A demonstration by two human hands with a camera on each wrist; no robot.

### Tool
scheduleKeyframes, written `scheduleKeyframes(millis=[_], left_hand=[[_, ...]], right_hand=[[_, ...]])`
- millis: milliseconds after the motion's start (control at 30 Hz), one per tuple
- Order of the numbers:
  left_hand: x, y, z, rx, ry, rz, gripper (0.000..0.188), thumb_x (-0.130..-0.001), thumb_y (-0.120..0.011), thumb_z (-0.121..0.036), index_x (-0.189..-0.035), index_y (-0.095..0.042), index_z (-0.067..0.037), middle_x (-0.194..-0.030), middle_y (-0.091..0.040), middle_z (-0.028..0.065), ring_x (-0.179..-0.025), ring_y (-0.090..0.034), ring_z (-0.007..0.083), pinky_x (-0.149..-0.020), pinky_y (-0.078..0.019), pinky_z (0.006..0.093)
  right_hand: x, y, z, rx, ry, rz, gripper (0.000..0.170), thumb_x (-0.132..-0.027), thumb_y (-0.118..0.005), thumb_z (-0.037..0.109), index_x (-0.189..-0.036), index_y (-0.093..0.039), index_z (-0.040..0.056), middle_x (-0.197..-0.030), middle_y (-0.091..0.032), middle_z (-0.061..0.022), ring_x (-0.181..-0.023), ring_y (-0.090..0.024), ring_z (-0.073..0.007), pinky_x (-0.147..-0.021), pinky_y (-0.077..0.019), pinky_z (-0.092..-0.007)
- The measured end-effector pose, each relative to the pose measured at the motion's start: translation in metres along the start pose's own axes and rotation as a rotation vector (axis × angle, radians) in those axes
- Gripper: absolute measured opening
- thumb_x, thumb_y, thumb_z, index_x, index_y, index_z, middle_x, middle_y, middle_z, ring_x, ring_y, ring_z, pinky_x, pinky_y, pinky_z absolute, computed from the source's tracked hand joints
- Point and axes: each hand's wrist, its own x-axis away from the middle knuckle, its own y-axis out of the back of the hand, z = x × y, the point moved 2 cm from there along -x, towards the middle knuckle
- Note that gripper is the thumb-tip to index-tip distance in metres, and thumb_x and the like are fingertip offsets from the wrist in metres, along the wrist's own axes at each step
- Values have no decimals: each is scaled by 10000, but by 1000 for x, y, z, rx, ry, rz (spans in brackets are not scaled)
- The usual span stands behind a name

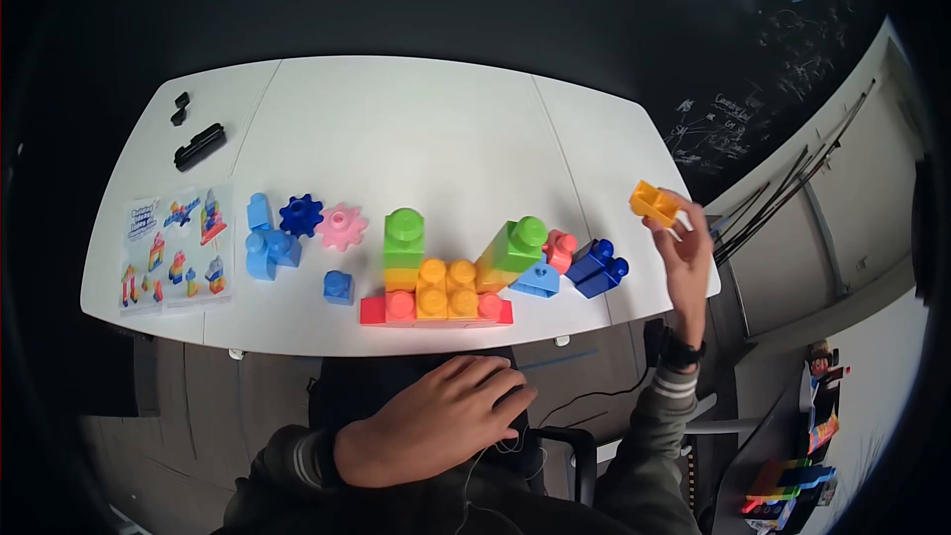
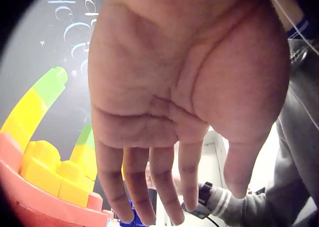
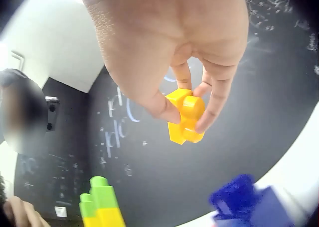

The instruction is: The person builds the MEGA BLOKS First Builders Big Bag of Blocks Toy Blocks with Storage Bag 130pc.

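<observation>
My right hand (image 1: 684, 243) pinches a yellow building block (image 3: 187, 116) between thumb and fingertips above the table's right end. In the head view the block's hollow underside shows; its rounded studs face the right wrist camera. My left hand (image 1: 436, 421) holds nothing and hovers in front of my body, before the table's front edge, its fingers loosely extended. Nearest to it stands a built structure: a red base (image 1: 371, 312), yellow blocks (image 1: 448, 289) in the middle, and a green block (image 1: 404, 238) topping the left side. Another green block (image 1: 515, 246) tops the right side, which leans outward.
Right of the structure lie a light blue triangular block (image 1: 536, 280), a coral block (image 1: 561, 251) and a dark blue block (image 1: 597, 268). Leftward are light blue blocks (image 1: 269, 253), a dark blue gear (image 1: 301, 215), a pink gear (image 1: 342, 227), a small blue block (image 1: 338, 287) and a picture leaflet (image 1: 176, 250).
</observation>
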Motion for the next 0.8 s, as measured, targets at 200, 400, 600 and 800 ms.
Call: scheduleKeyframes(millis=[200,400,600,800], left_hand=[[0,-1,1,6,-19,31,578,-1111,-767,-403,-1545,-701,-27,-1461,-685,118,-1443,-632,313,-1243,-520,457],[9,-2,0,-32,-55,-66,437,-1079,-786,-361,-1341,-688,-25,-1275,-690,114,-1304,-656,324,-1154,-531,463],[16,5,-3,-70,-9,195,627,-1086,-781,-411,-1566,-668,-24,-1466,-669,169,-1475,-611,379,-1245,-505,482],[20,-2,-3,-52,-12,286,636,-1080,-789,-415,-1564,-659,-23,-1468,-669,194,-1467,-635,402,-1245,-503,491]], right_hand=[[-2,-46,145,121,371,176,539,-965,-834,-56,-1490,-727,-2,-1463,-699,-150,-1245,-763,-242,-1034,-650,-370],[-15,-122,198,388,591,480,609,-936,-897,91,-1510,-707,17,-1360,-776,-168,-1193,-748,-348,-1063,-591,-435],[-15,-149,199,516,560,654,442,-974,-839,104,-1406,-768,44,-1316,-777,-152,-1281,-717,-368,-1238,-499,-517],[-6,-173,189,664,540,756,336,-963,-878,128,-1273,-775,48,-1105,-823,-155,-1154,-799,-329,-1367,-386,-553]])
